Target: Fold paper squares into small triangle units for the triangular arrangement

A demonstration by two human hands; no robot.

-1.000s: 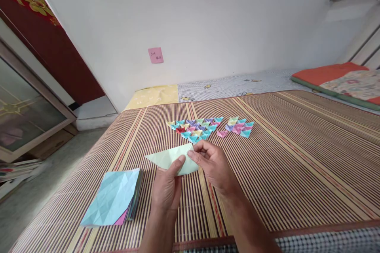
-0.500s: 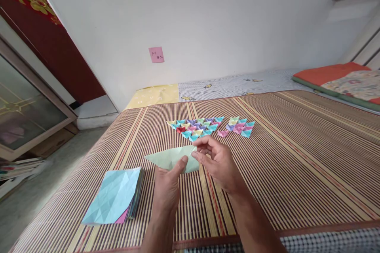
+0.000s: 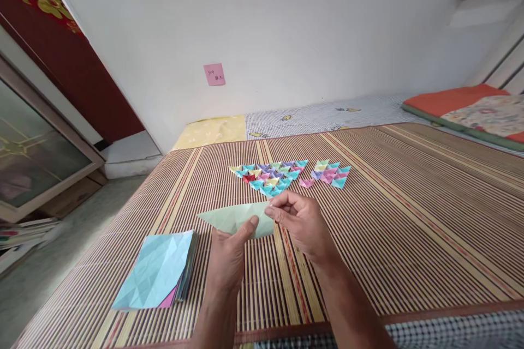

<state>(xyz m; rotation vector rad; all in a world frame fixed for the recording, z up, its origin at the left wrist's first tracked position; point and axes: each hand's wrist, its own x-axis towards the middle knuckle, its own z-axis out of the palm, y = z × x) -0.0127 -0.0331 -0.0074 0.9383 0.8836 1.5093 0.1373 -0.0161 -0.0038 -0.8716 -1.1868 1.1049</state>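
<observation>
1. My left hand (image 3: 229,253) pinches the pale green folded paper (image 3: 234,217) from below.
2. My right hand (image 3: 301,222) grips its right end.
3. Beyond my fingers lie small folded triangles (image 3: 270,175); left of my left hand sits the paper stack (image 3: 158,268).

Two hands showing: left hand (image 3: 227,262), right hand (image 3: 301,223). One green sheet (image 3: 233,217). One paper stack (image 3: 155,270). Two triangle clusters (image 3: 270,174) (image 3: 331,173) lying. One wall note (image 3: 214,74) hanging.
</observation>
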